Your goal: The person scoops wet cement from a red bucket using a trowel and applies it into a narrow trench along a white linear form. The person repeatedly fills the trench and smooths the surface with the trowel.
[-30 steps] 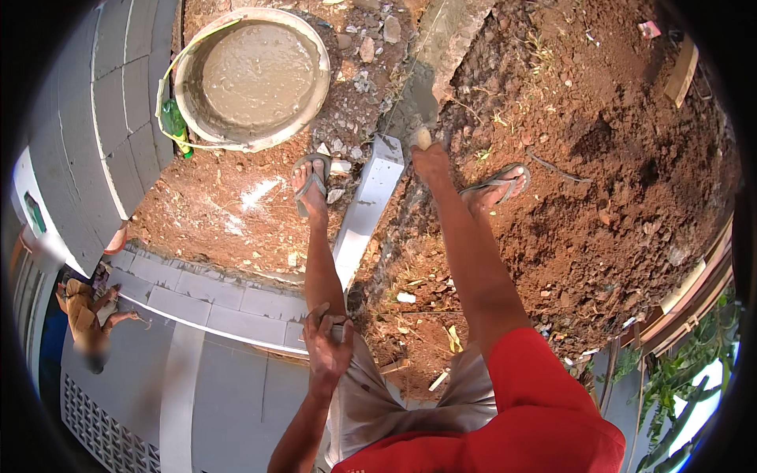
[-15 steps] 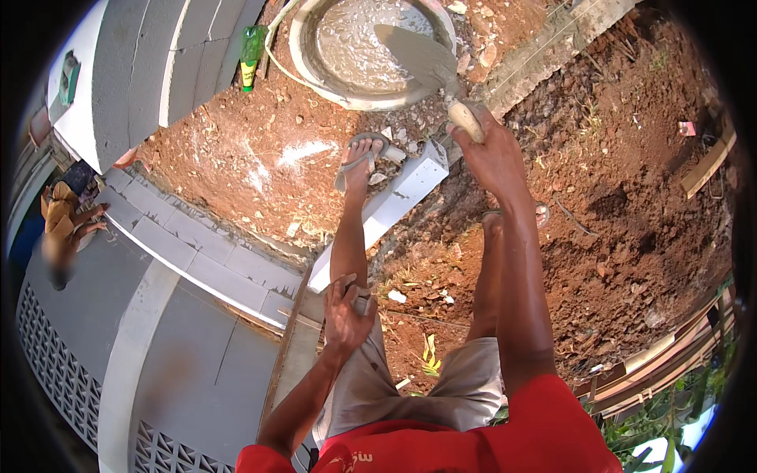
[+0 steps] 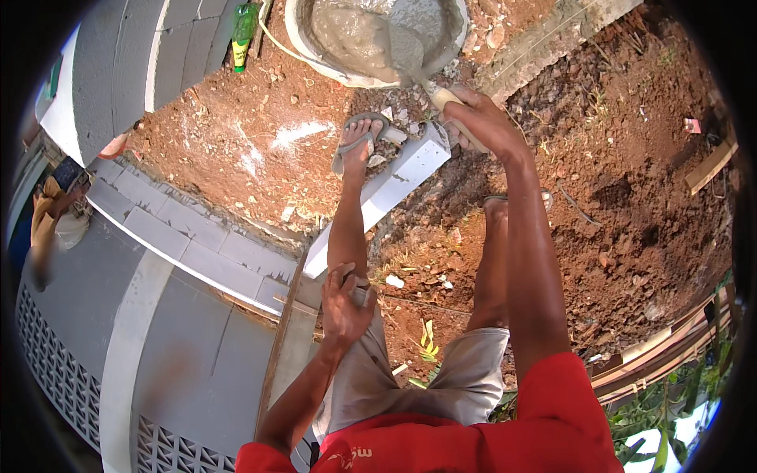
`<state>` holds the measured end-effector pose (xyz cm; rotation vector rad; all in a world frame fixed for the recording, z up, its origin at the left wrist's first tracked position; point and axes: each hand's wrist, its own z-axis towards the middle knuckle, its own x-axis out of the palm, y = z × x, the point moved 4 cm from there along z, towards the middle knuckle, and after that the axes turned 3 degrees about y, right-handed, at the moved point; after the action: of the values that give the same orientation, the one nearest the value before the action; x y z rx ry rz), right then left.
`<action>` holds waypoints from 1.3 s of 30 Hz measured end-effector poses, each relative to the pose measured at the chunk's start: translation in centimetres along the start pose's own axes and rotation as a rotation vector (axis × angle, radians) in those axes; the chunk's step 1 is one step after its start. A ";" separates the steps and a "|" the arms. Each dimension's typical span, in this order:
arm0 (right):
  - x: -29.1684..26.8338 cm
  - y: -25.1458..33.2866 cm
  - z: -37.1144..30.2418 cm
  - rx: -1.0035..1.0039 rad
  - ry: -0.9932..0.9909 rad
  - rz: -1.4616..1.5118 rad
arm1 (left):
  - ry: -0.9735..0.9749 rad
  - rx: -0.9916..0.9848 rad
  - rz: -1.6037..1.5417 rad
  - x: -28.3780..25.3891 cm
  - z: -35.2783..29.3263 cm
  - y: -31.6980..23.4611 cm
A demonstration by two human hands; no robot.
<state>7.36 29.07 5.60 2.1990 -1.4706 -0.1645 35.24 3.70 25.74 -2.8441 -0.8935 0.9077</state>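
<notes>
My right hand [image 3: 485, 126] is closed round the pale handle of a trowel [image 3: 438, 94], beyond my feet. The trowel's blade lies in wet grey mortar [image 3: 347, 35], partly covered by it. A round basin [image 3: 309, 66] with a pale, mortar-smeared rim holds the mortar. My left hand [image 3: 345, 309] rests on my left knee, fingers spread and holding nothing. Between my feet, a long white block [image 3: 406, 175] lies slantwise on the ground, its far end close to my right hand.
Grey blocks [image 3: 130, 75] stand at the upper left, with a green bottle [image 3: 244, 35] beside them. A low block wall [image 3: 209, 248] runs at left, a person [image 3: 49, 213] beyond it. At right are loose soil [image 3: 631, 213] and a wooden plank [image 3: 712, 164]. A concrete strip [image 3: 536, 43] passes the basin.
The trowel blade has gone from above the basin's right side down into the mortar, my right hand turning and shifting slightly with it. My left hand stays on the knee.
</notes>
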 end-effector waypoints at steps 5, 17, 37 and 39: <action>-2.6 -5.1 -3.4 0.038 -0.069 0.045 | 0.014 0.049 0.029 0.7 0.2 0.2; -10.3 -27.7 -11.2 0.197 -0.454 0.169 | 0.042 0.079 0.161 1.9 0.7 -1.9; 7.3 -33.8 -7.9 0.449 -0.466 -0.321 | 0.088 0.007 0.281 3.2 1.2 -3.8; 6.2 -36.3 -8.1 0.421 -0.458 -0.407 | 0.089 0.009 0.278 3.1 1.2 -3.5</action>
<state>43.18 37.15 -2.85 2.9417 -1.3443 -0.5717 34.92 8.08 23.78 -3.0228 -0.4914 0.7931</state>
